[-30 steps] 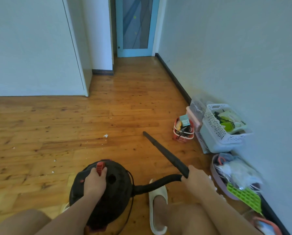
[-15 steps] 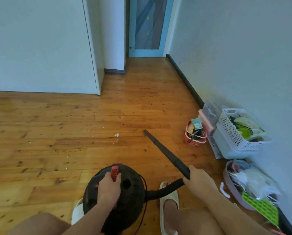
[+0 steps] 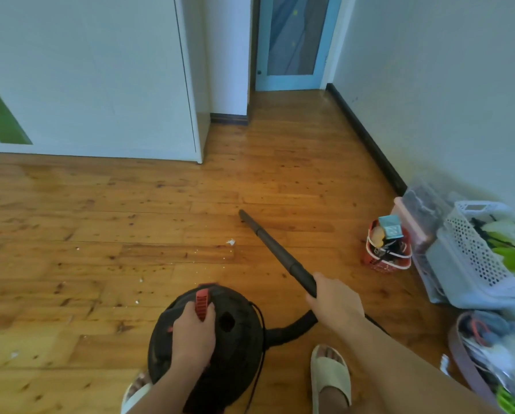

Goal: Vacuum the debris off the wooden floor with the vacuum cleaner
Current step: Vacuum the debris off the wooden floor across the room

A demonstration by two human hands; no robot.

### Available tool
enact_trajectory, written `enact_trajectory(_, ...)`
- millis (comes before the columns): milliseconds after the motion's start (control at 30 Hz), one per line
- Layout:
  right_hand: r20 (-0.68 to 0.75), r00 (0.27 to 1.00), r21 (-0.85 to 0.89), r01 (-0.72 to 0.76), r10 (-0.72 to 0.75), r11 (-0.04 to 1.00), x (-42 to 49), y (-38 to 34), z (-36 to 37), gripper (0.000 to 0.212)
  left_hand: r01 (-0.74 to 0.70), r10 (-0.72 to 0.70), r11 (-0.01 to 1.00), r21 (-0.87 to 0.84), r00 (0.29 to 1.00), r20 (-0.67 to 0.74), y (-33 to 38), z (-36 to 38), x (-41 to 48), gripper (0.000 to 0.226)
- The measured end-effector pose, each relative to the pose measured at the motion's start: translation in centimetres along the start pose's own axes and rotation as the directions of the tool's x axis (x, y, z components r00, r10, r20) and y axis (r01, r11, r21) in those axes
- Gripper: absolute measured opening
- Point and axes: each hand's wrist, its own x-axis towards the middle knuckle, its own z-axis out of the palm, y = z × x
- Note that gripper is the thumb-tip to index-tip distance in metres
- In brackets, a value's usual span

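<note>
Your left hand (image 3: 194, 336) grips vacuum cleaner (image 3: 214, 339) body by red handle (image 3: 202, 303); right hand (image 3: 335, 303) clenched round wand (image 3: 275, 251). Nozzle tip seems just off wooden floor (image 3: 101, 222). Approach step. Next: swing tip left onto white debris (image 3: 230, 242).

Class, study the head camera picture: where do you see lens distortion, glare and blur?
Head view: wide-angle distortion bows the white cabinet edge and the wall lines; soft glare sheens the wooden floor near the blue door; the baskets at the right edge look smeared; the left hand on the vacuum cleaner and the right hand on the wand stay fairly sharp.
</note>
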Motion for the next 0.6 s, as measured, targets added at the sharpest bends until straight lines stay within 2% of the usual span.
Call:
enact_trajectory(167,0.008,0.999,0.029,-0.039,0.039,0.999,0.6,-1.1,0.1,0.019,0.040,-0.040,0.999,-0.012,0.999,-0.019,-0.2,-0.7,1.2,0.027)
enact_trajectory(400,0.042,0.999,0.066,0.020,-0.023,0.998,-4.0,-0.4,-0.6,0.019,0.114,-0.112,0.993,0.020,0.990,-0.087,-1.1,-2.3,-1.9,0.025)
enact_trajectory(600,0.028,0.997,-0.026,0.068,-0.067,0.997,-10.2,2.0,-1.0,0.018,0.053,-0.053,0.996,0.070,0.999,0.001,-2.6,-2.8,-5.6,0.024)
